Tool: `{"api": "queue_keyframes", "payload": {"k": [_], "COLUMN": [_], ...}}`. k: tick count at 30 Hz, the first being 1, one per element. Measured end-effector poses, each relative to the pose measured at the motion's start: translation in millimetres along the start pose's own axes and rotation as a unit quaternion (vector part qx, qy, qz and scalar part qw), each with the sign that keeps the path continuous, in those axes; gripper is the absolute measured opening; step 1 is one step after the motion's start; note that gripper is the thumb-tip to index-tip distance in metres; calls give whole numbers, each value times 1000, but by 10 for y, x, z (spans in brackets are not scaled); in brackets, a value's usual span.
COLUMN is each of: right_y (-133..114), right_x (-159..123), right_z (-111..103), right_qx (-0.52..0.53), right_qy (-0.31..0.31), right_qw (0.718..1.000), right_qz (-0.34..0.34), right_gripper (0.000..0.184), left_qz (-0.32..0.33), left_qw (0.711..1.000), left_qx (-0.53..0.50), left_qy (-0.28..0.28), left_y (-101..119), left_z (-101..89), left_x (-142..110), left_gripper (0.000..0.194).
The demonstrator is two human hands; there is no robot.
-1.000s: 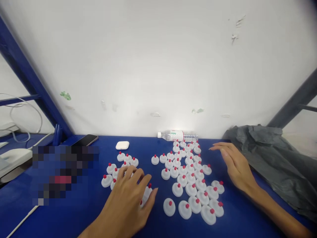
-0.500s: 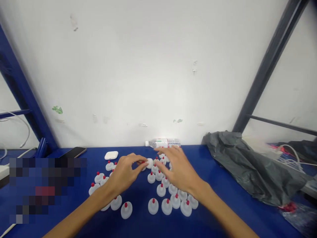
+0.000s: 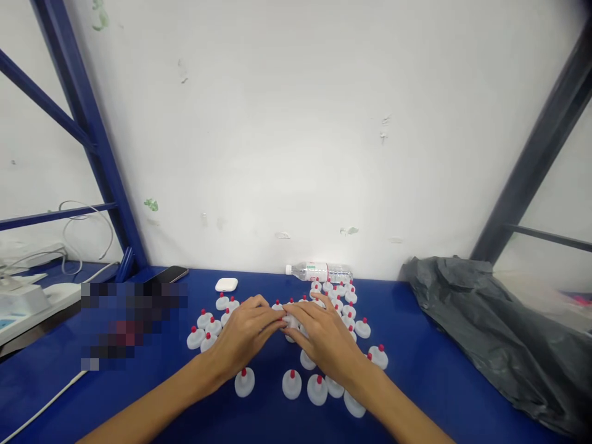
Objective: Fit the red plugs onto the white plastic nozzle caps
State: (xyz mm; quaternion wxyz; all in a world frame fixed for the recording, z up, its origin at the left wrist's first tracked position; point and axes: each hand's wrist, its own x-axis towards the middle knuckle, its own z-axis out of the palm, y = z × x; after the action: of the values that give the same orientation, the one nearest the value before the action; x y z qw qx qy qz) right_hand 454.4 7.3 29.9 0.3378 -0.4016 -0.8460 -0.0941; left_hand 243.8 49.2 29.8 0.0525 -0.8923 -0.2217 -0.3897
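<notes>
A translucent plastic cupping cup [image 3: 290, 321] is between my two hands, above the middle of the table. My left hand [image 3: 250, 327] pinches it from the left with thumb and fingertips. From the right, the fingers of my right hand [image 3: 326, 333] close over the same cup and cover much of it. Several more cupping cups with red tips stand around the hands, one in front [image 3: 291, 385], others to the left [image 3: 204, 319] and to the right [image 3: 363, 328]. My hands hide some of the cups.
A plastic bottle [image 3: 319, 272] lies against the wall. A white earphone case [image 3: 226, 285] and a dark phone [image 3: 171, 275] rest at the back left. Dark grey plastic bag [image 3: 490, 333] covers the right side. A white cable [image 3: 46, 404] crosses the left.
My right hand has come in from the right and closed on the cup beside my left hand. The view has turned slightly left.
</notes>
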Motion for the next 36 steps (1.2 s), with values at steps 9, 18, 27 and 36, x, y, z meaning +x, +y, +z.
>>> {"api": "queue_keyframes", "payload": {"k": [9,18,27,36], "right_y": [30,362,802,801], "right_x": [4,58,7,-6], "right_z": [-29,-313,-545,-451], "right_qx": [-3,-146,-123,-121], "right_qy": [-1,18,116,60], "right_qw": [1000,988,981,988], "right_qz": [-27,-41,99,81], "right_gripper": [33,24,16,19], "left_qz": [94,-141,-143,-188], "left_qw": [976,982,976,958], "left_qx": [195,59,73,50], "left_qy": [-37,-114,-148,-212], "left_y": [45,89,-125,-101], "left_z": [-27,-184,-124,-143], "left_x": [7,62,-15,-5], "left_gripper": [16,41,30,17]}}
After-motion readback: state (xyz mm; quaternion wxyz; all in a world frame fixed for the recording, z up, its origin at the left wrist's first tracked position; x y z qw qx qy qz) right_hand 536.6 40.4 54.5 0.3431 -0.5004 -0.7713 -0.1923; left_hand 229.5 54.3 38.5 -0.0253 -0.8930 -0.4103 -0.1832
